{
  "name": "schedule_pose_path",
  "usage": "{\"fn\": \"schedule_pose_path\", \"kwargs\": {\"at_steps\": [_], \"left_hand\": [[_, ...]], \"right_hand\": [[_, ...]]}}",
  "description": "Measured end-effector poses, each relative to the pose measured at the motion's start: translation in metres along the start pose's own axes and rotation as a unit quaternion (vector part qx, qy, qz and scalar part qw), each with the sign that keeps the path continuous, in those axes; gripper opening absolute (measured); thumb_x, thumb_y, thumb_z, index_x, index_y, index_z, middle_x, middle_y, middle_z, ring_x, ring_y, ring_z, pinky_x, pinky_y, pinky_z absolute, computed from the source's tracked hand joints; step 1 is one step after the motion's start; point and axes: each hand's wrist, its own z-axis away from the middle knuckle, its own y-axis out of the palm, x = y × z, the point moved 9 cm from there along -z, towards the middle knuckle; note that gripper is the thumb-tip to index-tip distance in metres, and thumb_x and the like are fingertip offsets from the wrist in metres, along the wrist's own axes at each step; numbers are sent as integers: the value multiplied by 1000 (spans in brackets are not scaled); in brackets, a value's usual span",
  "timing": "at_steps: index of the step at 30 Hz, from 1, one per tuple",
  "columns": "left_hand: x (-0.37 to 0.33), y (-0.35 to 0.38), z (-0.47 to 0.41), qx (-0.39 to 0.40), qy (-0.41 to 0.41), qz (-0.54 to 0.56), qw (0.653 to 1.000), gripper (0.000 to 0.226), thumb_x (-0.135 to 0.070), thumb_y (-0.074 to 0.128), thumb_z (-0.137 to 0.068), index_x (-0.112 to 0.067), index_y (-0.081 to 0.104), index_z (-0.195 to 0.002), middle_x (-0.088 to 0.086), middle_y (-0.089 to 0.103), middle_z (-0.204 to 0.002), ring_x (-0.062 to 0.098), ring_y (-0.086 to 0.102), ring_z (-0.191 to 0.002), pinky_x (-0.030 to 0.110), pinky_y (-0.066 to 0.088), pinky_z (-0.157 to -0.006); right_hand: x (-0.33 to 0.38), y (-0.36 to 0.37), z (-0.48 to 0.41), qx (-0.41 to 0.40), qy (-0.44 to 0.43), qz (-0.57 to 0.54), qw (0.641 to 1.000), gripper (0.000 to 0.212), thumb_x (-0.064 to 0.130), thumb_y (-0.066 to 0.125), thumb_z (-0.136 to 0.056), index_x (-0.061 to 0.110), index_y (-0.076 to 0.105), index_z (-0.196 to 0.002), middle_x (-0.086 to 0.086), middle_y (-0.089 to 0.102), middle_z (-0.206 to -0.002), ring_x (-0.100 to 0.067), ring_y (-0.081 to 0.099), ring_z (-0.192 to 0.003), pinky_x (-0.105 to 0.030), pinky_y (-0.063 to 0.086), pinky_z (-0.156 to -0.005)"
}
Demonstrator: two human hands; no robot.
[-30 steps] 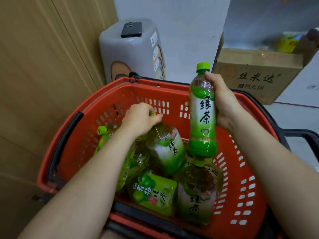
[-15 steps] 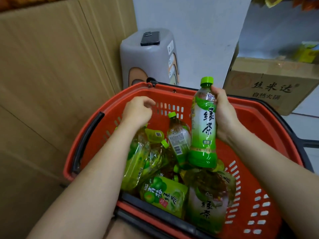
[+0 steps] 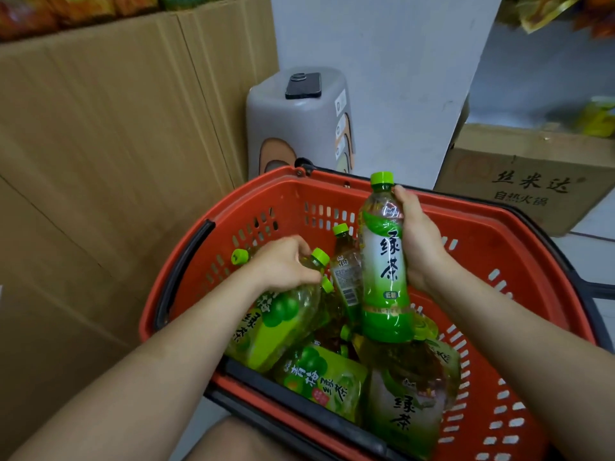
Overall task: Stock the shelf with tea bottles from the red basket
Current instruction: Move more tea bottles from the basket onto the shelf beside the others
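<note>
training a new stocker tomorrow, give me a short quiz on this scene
1. True or false: the right hand grips the upright bottle.
2. What lies on the grey stool? A phone, B cup, C glove.
3. Fill in: the left hand grips a lying bottle in the basket, just below its green ____.
Key: 1 true; 2 A; 3 cap.
</note>
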Motion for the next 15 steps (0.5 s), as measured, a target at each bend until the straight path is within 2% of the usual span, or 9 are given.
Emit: {"fn": "schedule_pose_path", "kwargs": {"at_steps": [1, 3, 4, 6, 8, 10, 11, 13, 15], "left_hand": [[-17, 8, 0, 4, 39, -25, 999, 48, -41, 73, -74, -21, 59, -115, -3, 65, -103, 18, 61, -92, 34, 52, -79], [-53, 35, 3, 13, 118, -97, 988, 41, -41, 73, -75, -18, 65, -108, 1, 68, -99, 24, 64, -90, 34, 53, -77], [-66, 50, 3, 20, 145, -119, 982, 41, -42, 73, -75, -17, 65, -107, 3, 68, -98, 26, 63, -89, 33, 53, -74], [-78, 78, -3, 48, 160, -128, 978, 46, -42, 73, -75, -16, 63, -113, 6, 67, -110, 27, 63, -98, 34, 54, -81], [-83, 92, -13, 94, 154, -78, 980, 43, -31, 71, -78, -13, 63, -116, 10, 65, -118, 29, 61, -105, 36, 52, -89], [-79, 76, -25, 76, 140, -38, 986, 28, -21, 64, -84, -9, 66, -110, 13, 68, -112, 30, 63, -103, 35, 52, -87], [-70, 55, -33, 23, 126, -83, 988, 24, -19, 61, -87, -10, 67, -108, 12, 67, -110, 30, 62, -103, 35, 51, -84], [-35, 6, -45, -92, 77, -248, 961, 27, -20, 58, -89, -16, 62, -116, 7, 60, -118, 29, 53, -114, 42, 46, -89], [18, -15, -50, -75, -15, -359, 930, 41, -29, 57, -90, -17, 52, -128, 6, 51, -131, 29, 40, -126, 45, 40, -96]], "right_hand": [[1, 0, 0, 1, 2, 1, 1000, 34, 47, 51, -93, 18, 63, -81, -1, 67, -59, -17, 65, -54, -29, 53, -62], [3, -1, -2, 8, 10, 3, 1000, 34, 48, 52, -91, 18, 62, -78, 1, 65, -54, -15, 63, -48, -27, 51, -57], [4, -2, -3, 13, 13, 8, 1000, 34, 48, 53, -91, 18, 61, -79, 1, 64, -53, -14, 62, -46, -25, 50, -54], [3, -8, -6, 18, 30, 23, 999, 34, 49, 55, -90, 16, 61, -81, 0, 65, -54, -15, 63, -47, -24, 51, -53], [-2, -13, -8, 23, 57, 35, 997, 40, 53, 57, -88, 14, 62, -84, -4, 67, -58, -19, 64, -50, -27, 54, -55], [-11, -14, -10, 35, 82, 53, 995, 48, 59, 56, -86, 12, 62, -89, -6, 69, -62, -22, 65, -55, -34, 57, -63], [-15, -13, -11, 45, 92, 64, 993, 52, 62, 54, -85, 12, 63, -91, -7, 70, -65, -24, 66, -58, -38, 57, -70], [-21, -7, -11, 70, 107, 83, 988, 56, 66, 51, -84, 13, 63, -97, -7, 72, -68, -25, 68, -62, -43, 56, -77], [-25, -2, -14, 91, 113, 100, 984, 58, 68, 50, -83, 15, 63, -103, -7, 74, -70, -24, 70, -62, -39, 58, -72]]}}
